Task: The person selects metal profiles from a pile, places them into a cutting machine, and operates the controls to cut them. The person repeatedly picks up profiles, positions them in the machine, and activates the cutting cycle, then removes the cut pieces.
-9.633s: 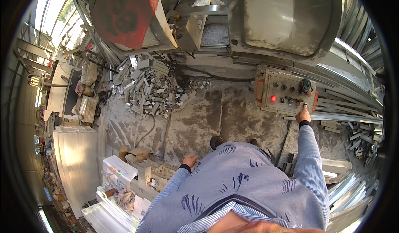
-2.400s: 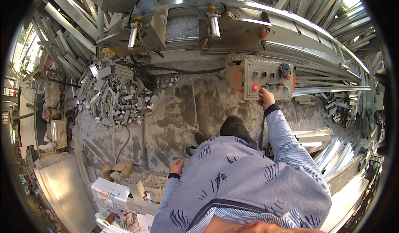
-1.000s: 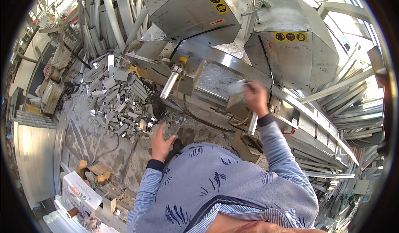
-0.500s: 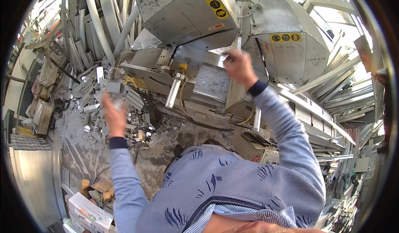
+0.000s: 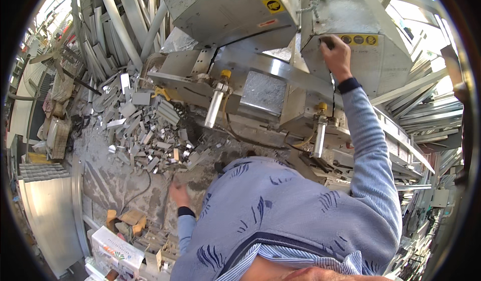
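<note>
My right hand is raised at the front of the right-hand metal hood, fingers curled in by its slot. Whether they pinch something small or just touch the hood, I cannot make out. Low by my body hangs my left hand, fingers loosely apart, with nothing visible in it. A second grey hood stands to the left, with a yellow warning strip. Below the hoods, a long shiny metal bar lies across the machine. Two clamp cylinders with yellow fittings, the left cylinder and the right cylinder, point toward me.
A heap of metal offcuts covers the floor at left. Long profiles lean behind it; more profiles are stacked at right. A white printed box stands lower left. Hoses run along the machine's front.
My left hand has dropped from above the offcuts to beside my body. The right hand has moved right and up, from between the hoods to the right hood's front.
</note>
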`<state>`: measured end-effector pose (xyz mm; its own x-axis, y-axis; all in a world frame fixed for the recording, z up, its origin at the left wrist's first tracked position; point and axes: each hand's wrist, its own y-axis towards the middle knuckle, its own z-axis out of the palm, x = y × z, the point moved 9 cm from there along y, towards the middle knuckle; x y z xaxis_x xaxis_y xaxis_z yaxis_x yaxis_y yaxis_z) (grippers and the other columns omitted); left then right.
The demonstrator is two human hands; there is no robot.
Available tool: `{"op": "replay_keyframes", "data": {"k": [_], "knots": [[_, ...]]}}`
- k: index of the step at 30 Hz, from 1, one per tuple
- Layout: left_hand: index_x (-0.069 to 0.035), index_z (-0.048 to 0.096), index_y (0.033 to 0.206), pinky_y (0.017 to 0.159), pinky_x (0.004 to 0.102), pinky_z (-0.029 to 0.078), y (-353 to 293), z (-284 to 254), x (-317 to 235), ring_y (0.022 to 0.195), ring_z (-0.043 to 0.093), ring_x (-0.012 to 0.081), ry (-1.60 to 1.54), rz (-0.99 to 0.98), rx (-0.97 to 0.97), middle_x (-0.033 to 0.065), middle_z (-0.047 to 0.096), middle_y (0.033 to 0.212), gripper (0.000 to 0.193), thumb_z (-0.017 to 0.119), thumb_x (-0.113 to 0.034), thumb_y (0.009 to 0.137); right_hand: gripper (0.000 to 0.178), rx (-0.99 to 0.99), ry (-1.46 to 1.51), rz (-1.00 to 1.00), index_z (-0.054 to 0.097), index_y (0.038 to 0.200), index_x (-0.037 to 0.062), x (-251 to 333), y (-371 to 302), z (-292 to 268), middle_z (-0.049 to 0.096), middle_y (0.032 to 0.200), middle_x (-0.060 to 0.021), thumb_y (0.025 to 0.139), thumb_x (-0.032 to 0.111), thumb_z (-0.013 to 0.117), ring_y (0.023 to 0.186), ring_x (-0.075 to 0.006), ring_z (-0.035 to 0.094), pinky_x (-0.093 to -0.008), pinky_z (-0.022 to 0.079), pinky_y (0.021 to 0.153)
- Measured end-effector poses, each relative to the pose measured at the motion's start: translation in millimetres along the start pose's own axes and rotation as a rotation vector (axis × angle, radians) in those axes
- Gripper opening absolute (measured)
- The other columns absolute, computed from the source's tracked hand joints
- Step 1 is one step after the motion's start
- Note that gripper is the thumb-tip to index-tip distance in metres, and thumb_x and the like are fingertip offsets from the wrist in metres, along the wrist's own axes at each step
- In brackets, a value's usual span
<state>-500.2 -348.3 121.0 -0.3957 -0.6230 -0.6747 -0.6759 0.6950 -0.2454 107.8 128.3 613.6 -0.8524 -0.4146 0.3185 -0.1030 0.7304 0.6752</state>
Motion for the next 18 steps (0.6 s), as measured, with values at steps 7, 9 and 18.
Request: {"op": "replay_keyframes", "data": {"k": [7,9,18], "knots": [[0.001,0.071,0.133,0.095,0.0426,0.056,-20,27,39,0.111,0.071,0.0325,0.004,0.005,0.117,0.0225,0.073,0.127,0.048,0.078,-0.02,0.091,0.024,0.092,0.144,0.519,0.08,0.108,0.0028,-51,-184,7,0.081,0.092,-0.0122,0.09,0.015,0.071,0.081,-0.0164,0.076,-0.0315,0.059,0.078],[0.001,0.07,0.135,0.094,0.0423,0.056,19,7,-14,0.109,0.071,0.0307,-0.025,0.077,0.064,0.0209,0.073,0.123,0.047,0.077,-0.017,0.092,0.023,0.069,0.085,0.602,0.08,0.107,0.0027,-57,-234,-4,0.081,0.09,-0.0112,0.09,0.014,0.071,0.081,-0.0156,0.075,-0.0317,0.059,0.078],[0.001,0.07,0.126,0.099,0.0432,0.057,40,-30,-449,0.115,0.069,0.0354,-0.114,1.059,0.077,0.0179,0.07,0.129,0.031,0.073,-0.002,0.095,0.018,-0.144,0.064,1.006,0.079,0.105,0.0021,-21,-462,-81,0.079,0.086,-0.0087,0.091,0.009,0.072,0.077,-0.014,0.073,-0.0309,0.057,0.076]]}}
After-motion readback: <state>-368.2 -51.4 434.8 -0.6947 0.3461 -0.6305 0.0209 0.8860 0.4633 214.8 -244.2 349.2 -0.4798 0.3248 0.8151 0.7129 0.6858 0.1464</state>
